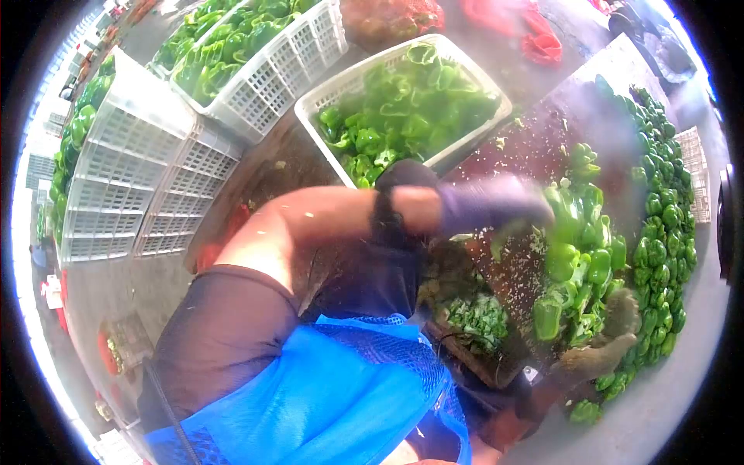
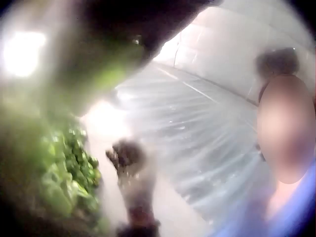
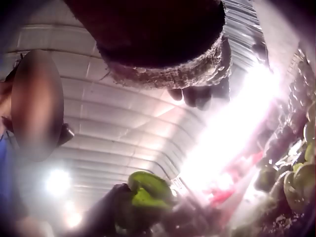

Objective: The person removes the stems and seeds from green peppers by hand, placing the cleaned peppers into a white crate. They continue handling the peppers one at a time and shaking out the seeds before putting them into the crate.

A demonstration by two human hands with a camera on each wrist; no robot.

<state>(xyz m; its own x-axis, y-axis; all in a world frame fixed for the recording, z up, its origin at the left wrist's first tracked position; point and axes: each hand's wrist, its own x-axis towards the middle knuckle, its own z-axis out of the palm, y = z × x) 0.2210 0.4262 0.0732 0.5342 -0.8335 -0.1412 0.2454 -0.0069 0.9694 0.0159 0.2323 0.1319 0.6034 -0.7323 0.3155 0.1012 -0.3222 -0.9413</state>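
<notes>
My left hand [image 1: 496,205], in a purple glove, is blurred over the near side of a pile of green bell peppers [image 1: 577,248]. In the right wrist view it holds a green bell pepper [image 3: 148,190] that looks cut open; a green blur shows under the same hand in the left wrist view. Beside the pile's lower end is my right hand [image 1: 608,337] in a soiled glove, thumb and fingers apart. From its own wrist, the right hand's fingers [image 3: 197,96] extend past the knitted cuff, holding nothing.
A white crate [image 1: 310,116] of green peppers stands ahead, with more filled crates [image 1: 116,186] at left. Rows of whole peppers [image 1: 663,256] line the right. Pale seeds and bits litter the brown work surface [image 1: 527,163]. Green scraps [image 1: 477,318] lie below my left forearm.
</notes>
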